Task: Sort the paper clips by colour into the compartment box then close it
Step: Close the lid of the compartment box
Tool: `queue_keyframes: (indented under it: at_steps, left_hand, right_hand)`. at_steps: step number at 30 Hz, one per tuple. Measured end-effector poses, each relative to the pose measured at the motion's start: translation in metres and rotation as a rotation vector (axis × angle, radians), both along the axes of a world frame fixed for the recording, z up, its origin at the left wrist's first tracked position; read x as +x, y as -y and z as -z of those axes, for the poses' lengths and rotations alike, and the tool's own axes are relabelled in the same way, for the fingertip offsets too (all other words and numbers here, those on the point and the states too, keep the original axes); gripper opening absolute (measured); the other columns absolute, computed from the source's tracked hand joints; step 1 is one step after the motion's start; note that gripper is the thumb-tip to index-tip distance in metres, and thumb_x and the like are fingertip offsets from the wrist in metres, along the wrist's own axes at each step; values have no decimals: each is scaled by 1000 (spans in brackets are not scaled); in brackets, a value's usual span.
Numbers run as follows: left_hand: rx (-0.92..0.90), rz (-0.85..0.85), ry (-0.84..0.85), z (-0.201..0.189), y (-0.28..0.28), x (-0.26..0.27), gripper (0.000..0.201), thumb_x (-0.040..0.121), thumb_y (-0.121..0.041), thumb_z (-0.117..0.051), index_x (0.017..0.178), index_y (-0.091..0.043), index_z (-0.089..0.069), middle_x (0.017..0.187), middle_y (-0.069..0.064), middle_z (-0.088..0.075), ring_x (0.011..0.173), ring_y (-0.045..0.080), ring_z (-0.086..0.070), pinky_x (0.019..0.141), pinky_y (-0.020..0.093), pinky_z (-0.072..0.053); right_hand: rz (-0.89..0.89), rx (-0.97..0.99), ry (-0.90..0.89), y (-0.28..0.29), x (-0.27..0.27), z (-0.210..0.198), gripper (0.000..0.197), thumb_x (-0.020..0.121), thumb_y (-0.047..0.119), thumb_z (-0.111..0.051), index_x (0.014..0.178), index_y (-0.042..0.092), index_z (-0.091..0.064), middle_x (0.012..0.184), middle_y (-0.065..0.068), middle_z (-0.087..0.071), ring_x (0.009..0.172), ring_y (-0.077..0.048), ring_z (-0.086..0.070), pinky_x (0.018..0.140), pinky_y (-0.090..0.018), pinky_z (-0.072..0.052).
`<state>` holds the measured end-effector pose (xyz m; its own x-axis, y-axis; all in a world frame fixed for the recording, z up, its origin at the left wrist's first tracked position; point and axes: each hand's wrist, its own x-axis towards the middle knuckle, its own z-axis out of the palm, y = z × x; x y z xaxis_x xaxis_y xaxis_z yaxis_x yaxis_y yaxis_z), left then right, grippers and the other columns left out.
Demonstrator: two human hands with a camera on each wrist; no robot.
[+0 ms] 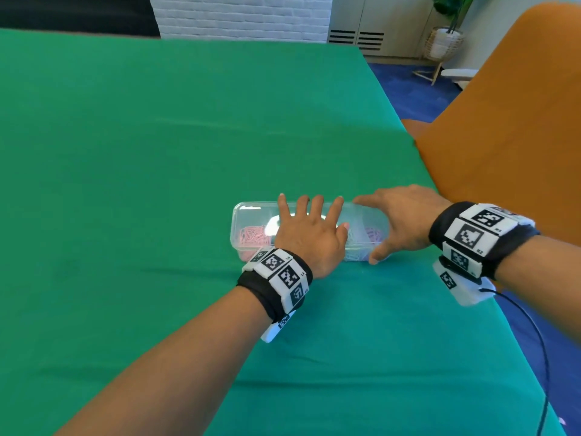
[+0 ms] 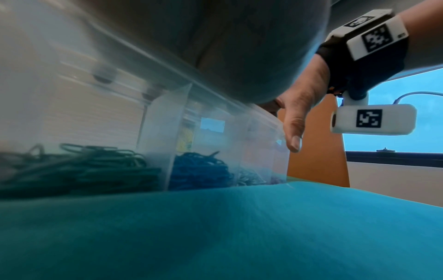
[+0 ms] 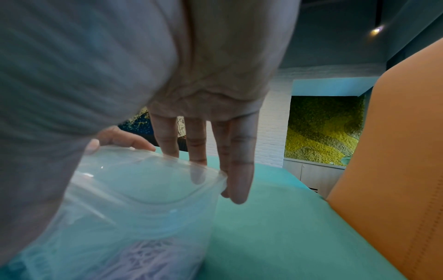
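Box: I see the clear compartment box (image 1: 251,215) lying lengthwise on the green table cloth (image 1: 125,152), near the table's right edge, lid down over it.
Left hand: my left hand (image 1: 309,234) lies flat on the lid, fingers straight and spread, palm over the middle of the box. Nothing gripped; it presses down only.
Right hand: my right hand (image 1: 405,221) is at the box's right end. In the right wrist view the straight fingers (image 3: 239,170) reach down past the far corner, and the thumb (image 2: 293,130) hangs at the near side. Fingers extended, touching the box end, not curled round it.
Pink clips: a heap of pink paper clips (image 1: 251,236) sits in the left compartment.
Green and blue clips: from the left wrist view, dark green clips (image 2: 84,163) fill one cell and blue clips (image 2: 199,168) the next, a clear divider between them.
Pale clips: whitish and lilac clips (image 3: 143,261) show in the right end cells.
Surroundings: an orange chair (image 1: 503,121) stands just beside the table on the right; a potted plant (image 1: 446,33) far behind.
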<state>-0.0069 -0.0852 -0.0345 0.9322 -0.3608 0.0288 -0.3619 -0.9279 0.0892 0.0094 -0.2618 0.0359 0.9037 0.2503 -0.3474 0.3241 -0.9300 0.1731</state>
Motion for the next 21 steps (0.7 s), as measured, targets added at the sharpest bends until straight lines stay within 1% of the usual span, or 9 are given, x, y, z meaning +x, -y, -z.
queue_keyframes:
  at_steps: [5, 8, 10, 12, 13, 15, 17, 19, 21]
  left_hand:
    - [-5, 7, -12, -1, -1, 0, 59, 102, -49, -12, 156, -26, -11, 159, 8, -25, 146, 32, -18, 116, 64, 3]
    - [-21, 6, -29, -2, -2, 2, 58, 102, -50, -14, 156, -27, -12, 159, 8, -24, 146, 32, -17, 115, 65, 3]
    - [-24, 2, -40, -1, -2, 2, 59, 102, -51, -14, 155, -27, -13, 160, 7, -23, 147, 32, -17, 115, 65, 2]
    - [-19, 5, -41, -2, -2, 3, 59, 101, -51, -13, 155, -28, -13, 159, 7, -24, 147, 31, -17, 115, 65, 2]
    - [-15, 6, -41, -3, -3, 3, 59, 101, -51, -12, 155, -28, -13, 159, 8, -24, 147, 31, -17, 115, 65, 1]
    - [-15, 1, -52, -5, -3, 3, 59, 101, -52, -12, 155, -27, -12, 159, 8, -23, 147, 31, -16, 115, 66, 2]
    - [-17, -8, -82, -9, -3, 4, 61, 100, -55, -15, 154, -28, -14, 159, 8, -24, 147, 31, -17, 115, 66, 2]
    - [-15, -39, -136, -14, 0, 6, 68, 95, -65, -20, 153, -29, -18, 158, 8, -26, 147, 30, -18, 115, 66, 3]
    - [-16, -83, -183, -19, 4, 8, 86, 83, -83, -22, 151, -31, -22, 156, 7, -29, 146, 29, -20, 114, 67, 5]
  right_hand:
    - [-22, -14, 46, -1, -7, 3, 116, 61, 78, -72, 154, 34, -19, 145, 6, -49, 129, -19, -50, 102, -36, -43]
    - [8, 43, 61, 3, -15, 8, 115, 63, 75, -72, 155, 35, -16, 155, 5, -38, 137, -19, -43, 109, -39, -40]
    - [127, 238, 83, 9, -29, 17, 116, 64, 67, -77, 156, 36, -13, 161, 1, -26, 144, -18, -33, 115, -39, -34]
    - [341, 542, 204, 15, -49, 32, 111, 65, 58, -82, 153, 26, -23, 155, -4, -33, 140, -22, -37, 113, -40, -35]
    - [482, 680, 296, 17, -59, 40, 97, 67, 55, -83, 145, 20, -36, 143, -6, -45, 130, -24, -46, 106, -40, -41]
    - [781, 916, 373, 13, -74, 47, 57, 73, 49, -81, 109, 12, -56, 105, -6, -61, 96, -24, -60, 81, -36, -49]
    - [964, 1161, 190, 4, -81, 53, 34, 83, 40, -77, 87, 10, -61, 85, -7, -63, 73, -21, -61, 63, -32, -48]
    - [1053, 1332, -34, -5, -83, 58, 24, 91, 32, -69, 94, 9, -67, 88, -7, -67, 68, -18, -63, 53, -27, -48]
    - [1095, 1451, -105, -11, -83, 62, 18, 95, 26, -64, 98, 9, -67, 91, -5, -69, 66, -15, -65, 49, -23, -48]
